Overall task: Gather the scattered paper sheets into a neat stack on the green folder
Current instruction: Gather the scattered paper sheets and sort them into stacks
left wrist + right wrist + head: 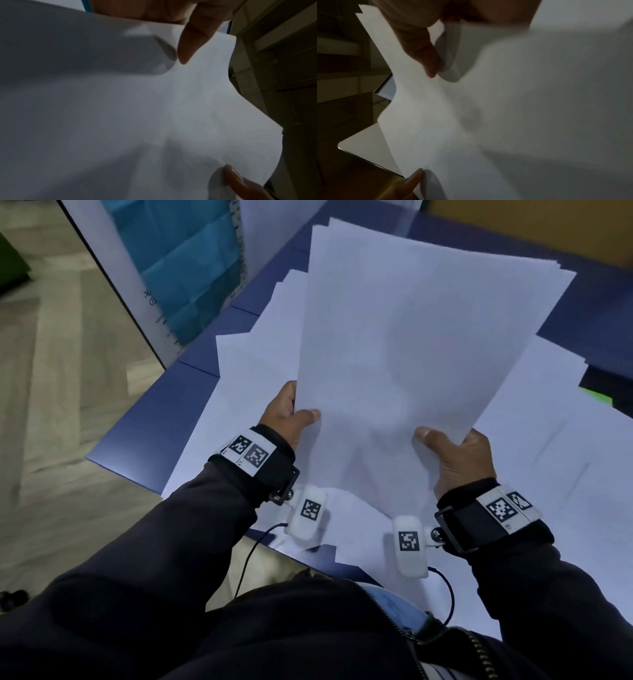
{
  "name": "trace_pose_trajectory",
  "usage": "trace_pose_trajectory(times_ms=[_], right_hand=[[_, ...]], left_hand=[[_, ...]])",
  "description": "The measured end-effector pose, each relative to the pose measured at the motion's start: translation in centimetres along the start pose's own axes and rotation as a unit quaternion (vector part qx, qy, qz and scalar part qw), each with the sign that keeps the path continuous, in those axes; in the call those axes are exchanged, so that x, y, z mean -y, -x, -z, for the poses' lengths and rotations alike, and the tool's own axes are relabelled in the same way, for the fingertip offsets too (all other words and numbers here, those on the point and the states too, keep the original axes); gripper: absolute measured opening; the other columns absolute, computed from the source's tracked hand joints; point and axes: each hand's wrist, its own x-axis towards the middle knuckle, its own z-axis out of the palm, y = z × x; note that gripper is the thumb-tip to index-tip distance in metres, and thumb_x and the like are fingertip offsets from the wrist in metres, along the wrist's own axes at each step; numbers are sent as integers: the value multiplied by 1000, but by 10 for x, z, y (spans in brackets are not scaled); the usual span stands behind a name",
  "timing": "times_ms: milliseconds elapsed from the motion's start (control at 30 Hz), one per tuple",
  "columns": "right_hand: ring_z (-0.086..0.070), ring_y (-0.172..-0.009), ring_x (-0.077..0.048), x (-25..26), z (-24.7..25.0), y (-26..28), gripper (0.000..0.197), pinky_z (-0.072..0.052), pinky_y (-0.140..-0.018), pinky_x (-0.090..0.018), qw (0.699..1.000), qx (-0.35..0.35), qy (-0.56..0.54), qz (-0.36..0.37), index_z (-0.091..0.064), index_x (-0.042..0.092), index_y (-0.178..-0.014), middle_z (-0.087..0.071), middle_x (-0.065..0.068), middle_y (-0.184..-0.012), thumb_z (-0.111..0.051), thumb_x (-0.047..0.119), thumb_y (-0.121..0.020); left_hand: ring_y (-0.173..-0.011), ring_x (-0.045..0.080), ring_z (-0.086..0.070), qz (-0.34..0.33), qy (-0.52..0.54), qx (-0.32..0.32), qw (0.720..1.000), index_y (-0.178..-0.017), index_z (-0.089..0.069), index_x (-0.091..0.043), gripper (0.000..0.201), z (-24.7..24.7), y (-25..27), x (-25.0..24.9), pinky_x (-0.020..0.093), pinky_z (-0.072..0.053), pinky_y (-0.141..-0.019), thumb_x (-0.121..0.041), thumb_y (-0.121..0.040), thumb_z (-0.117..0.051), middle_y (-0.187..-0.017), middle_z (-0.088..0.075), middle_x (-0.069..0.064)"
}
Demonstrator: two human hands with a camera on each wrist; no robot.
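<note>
Paper bundle [411, 344] pinched between left hand [284, 419], right hand [459, 460].

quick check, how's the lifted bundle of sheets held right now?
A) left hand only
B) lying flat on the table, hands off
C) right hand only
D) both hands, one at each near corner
D: in the head view the left hand and the right hand each pinch a near corner of the lifted bundle of sheets, thumbs on top, above the loose sheets on the table.

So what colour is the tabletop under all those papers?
Dark blue tabletop, clearest in the head view.
</note>
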Motion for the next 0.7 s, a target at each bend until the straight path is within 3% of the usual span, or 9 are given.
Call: trace_pose_trajectory(times_ms=[67, 233, 333, 400, 500, 600, 700], right_hand=[[-63, -61, -11, 7, -2, -1, 24, -52, -74, -28, 1000, -22, -11, 13, -70, 18, -65, -68, 11, -62, -68, -3, -77], [-62, -56, -8, 14, 6, -8, 16, -51, -71, -28, 999, -38, 9, 13, -66, 18, -66, -65, 14, -56, -74, 5, -69], [-59, -48, 1, 16, 5, -7, 28, -49, -70, -26, 997, -74, 15, 9, -56, 19, -68, -62, 19, -48, -71, -3, -75], [-60, -50, 3, 15, 7, -10, 28, -50, -68, -22, 996, -91, 17, 13, -56, 20, -70, -62, 21, -50, -71, -3, -76], [-64, -58, -3, 6, 10, -16, 23, -52, -72, -25, 995, -86, 44, -3, -61, 19, -72, -66, 17, -57, -73, 0, -73], [-65, -61, -7, -10, 12, -15, 17, -50, -73, -25, 993, -90, 72, -39, -62, 13, -81, -67, 9, -67, -74, 3, -74], [-65, -75, -20, -22, 14, -20, 28, -50, -80, -29, 990, -95, 76, -68, -63, 5, -98, -66, 0, -81, -75, 5, -72]], left_hand=[[-81, 14, -64, -3, 38, -2, 999, -104, -53, -16, 41, -7, -5, -3, 23, -53, -77, 0, -66, -49, -92, -64, 3], [-68, 3, -66, 9, 55, -19, 998, -108, -53, -7, 44, -9, -18, -3, 16, -53, -66, 8, -66, -49, -79, -67, -3], [-64, -2, -65, 25, 24, -19, 999, -126, -45, 5, 45, -19, -23, -1, 11, -52, -67, 19, -84, -41, -83, -62, -1], [-65, -2, -64, 26, 8, -15, 1000, -124, -46, 1, 43, -23, -29, -2, 11, -51, -69, 19, -87, -34, -85, -60, -1], [-68, 1, -64, 44, -33, -6, 998, -113, -52, -7, 37, -21, -36, 2, 16, -52, -73, 17, -87, -39, -85, -61, -3], [-90, 20, -62, 66, -97, 6, 993, -94, -59, -24, 29, -19, -38, 16, 35, -47, -93, 2, -83, -54, -91, -64, -4], [-101, 24, -60, 79, -117, 13, 990, -98, -60, -25, 24, -20, -38, 20, 39, -46, -99, -12, -78, -59, -101, -64, 0]])
